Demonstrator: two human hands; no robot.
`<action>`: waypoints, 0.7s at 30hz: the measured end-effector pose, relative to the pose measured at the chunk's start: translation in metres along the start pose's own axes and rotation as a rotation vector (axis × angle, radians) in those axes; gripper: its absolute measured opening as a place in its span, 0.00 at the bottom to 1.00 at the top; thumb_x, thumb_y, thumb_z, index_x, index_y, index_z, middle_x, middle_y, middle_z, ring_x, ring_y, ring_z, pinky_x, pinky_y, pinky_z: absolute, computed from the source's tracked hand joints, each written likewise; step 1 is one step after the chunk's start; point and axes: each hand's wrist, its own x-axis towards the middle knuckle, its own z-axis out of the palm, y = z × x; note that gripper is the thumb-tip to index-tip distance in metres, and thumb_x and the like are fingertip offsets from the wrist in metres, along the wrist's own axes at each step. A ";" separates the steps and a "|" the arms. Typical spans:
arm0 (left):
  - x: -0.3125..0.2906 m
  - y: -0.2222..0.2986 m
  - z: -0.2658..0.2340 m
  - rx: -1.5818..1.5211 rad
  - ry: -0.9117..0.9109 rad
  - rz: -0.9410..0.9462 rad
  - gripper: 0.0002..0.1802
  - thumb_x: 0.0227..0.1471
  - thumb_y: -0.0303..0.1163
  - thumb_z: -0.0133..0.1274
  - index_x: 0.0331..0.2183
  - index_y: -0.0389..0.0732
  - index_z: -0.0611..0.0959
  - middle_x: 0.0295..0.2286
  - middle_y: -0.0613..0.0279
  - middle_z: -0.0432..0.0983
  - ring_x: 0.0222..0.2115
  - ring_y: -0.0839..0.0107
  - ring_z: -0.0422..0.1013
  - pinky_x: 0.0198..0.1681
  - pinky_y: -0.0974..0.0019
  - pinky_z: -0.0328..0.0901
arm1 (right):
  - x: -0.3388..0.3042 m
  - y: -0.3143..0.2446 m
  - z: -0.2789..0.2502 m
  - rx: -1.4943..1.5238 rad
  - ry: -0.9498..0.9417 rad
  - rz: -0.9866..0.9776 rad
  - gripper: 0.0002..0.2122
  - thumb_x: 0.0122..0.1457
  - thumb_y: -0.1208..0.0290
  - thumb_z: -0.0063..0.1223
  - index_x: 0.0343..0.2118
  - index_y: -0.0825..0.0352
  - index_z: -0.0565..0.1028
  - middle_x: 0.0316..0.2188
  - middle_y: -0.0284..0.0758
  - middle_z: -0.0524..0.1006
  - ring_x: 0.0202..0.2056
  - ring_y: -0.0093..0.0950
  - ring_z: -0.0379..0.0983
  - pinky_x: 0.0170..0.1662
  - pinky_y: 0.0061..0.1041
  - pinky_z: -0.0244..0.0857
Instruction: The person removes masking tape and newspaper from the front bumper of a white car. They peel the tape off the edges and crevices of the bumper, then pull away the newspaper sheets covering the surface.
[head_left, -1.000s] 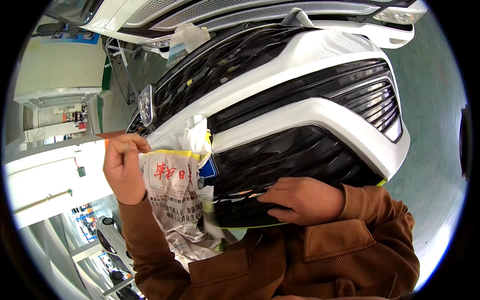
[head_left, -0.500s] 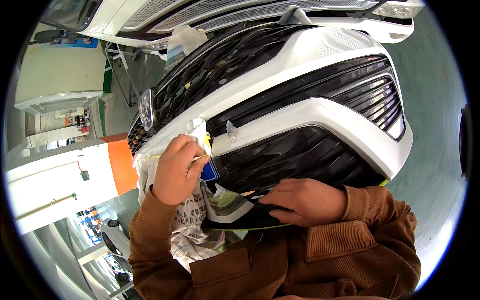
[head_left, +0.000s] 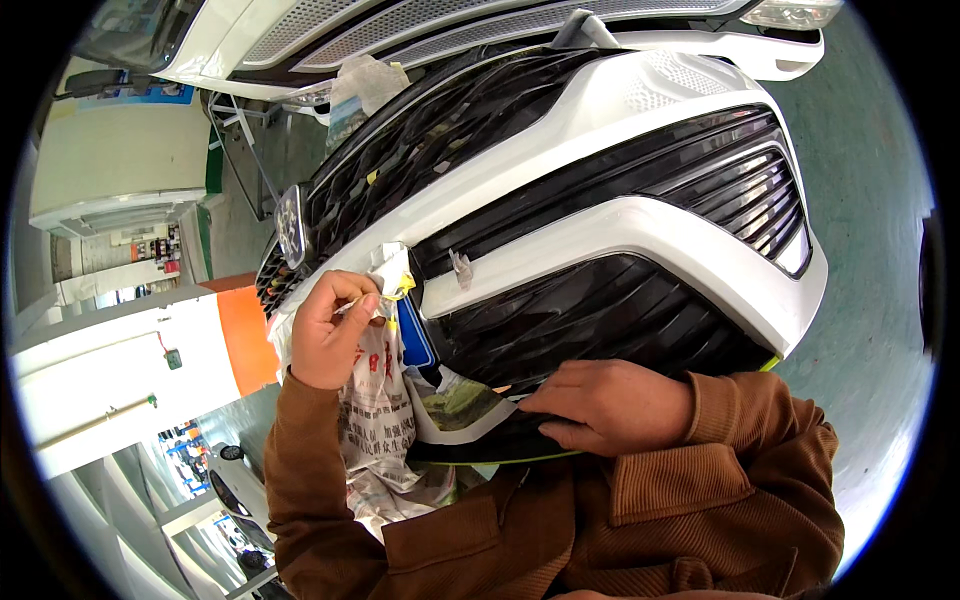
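Note:
A white and black car bumper (head_left: 560, 232) lies across the space in front of me. Between the thumb and fingers of my left hand (head_left: 333, 330), a strip of yellow masking tape (head_left: 401, 290) is pinched; its far end is still stuck beside a blue panel (head_left: 412, 335). Printed newspaper sheets (head_left: 378, 420) hang under that hand and cover the bumper's left part. My right hand (head_left: 612, 405) rests with fingers stretched out on the lower black grille (head_left: 600, 310), near a piece of picture-printed paper (head_left: 458, 405). A small crumpled scrap of tape (head_left: 461, 269) clings to the white trim.
Behind the bumper stands a white vehicle (head_left: 500, 40) with a mesh grille. More masking paper (head_left: 362, 92) sits at the bumper's far edge. A metal stand (head_left: 240, 145) is at the far left, beyond an orange and white pillar (head_left: 240, 335). Green floor (head_left: 860, 200) extends on the right.
My left hand has moved left and slightly down, drawing the yellow tape and newspaper edge away from the blue panel, more of which now shows. My right hand stays in place.

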 end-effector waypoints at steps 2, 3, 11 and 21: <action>-0.003 -0.003 0.000 0.042 0.010 0.056 0.06 0.64 0.19 0.57 0.37 0.36 0.75 0.38 0.60 0.77 0.39 0.76 0.72 0.45 0.69 0.72 | 0.000 0.000 0.001 0.007 0.002 -0.001 0.17 0.65 0.67 0.60 0.53 0.72 0.79 0.43 0.44 0.82 0.45 0.43 0.78 0.50 0.39 0.76; -0.004 -0.004 -0.001 0.095 0.009 0.091 0.07 0.63 0.18 0.57 0.36 0.36 0.75 0.38 0.60 0.77 0.39 0.76 0.71 0.45 0.69 0.71 | 0.000 0.001 0.001 0.010 0.002 -0.003 0.17 0.65 0.67 0.60 0.52 0.72 0.79 0.43 0.44 0.82 0.46 0.43 0.78 0.50 0.39 0.76; 0.019 0.051 0.031 0.835 0.016 0.325 0.31 0.46 0.36 0.75 0.48 0.35 0.77 0.36 0.57 0.74 0.37 0.58 0.74 0.45 0.59 0.69 | 0.001 -0.003 -0.002 -0.016 -0.008 0.016 0.18 0.64 0.69 0.64 0.55 0.72 0.79 0.43 0.44 0.82 0.45 0.42 0.80 0.48 0.38 0.78; 0.026 0.031 0.027 0.716 -0.006 0.197 0.18 0.56 0.33 0.70 0.39 0.35 0.77 0.32 0.53 0.75 0.31 0.59 0.75 0.36 0.60 0.70 | 0.005 -0.003 -0.006 -0.027 -0.007 0.006 0.18 0.64 0.69 0.65 0.54 0.71 0.80 0.42 0.44 0.84 0.43 0.42 0.81 0.46 0.37 0.79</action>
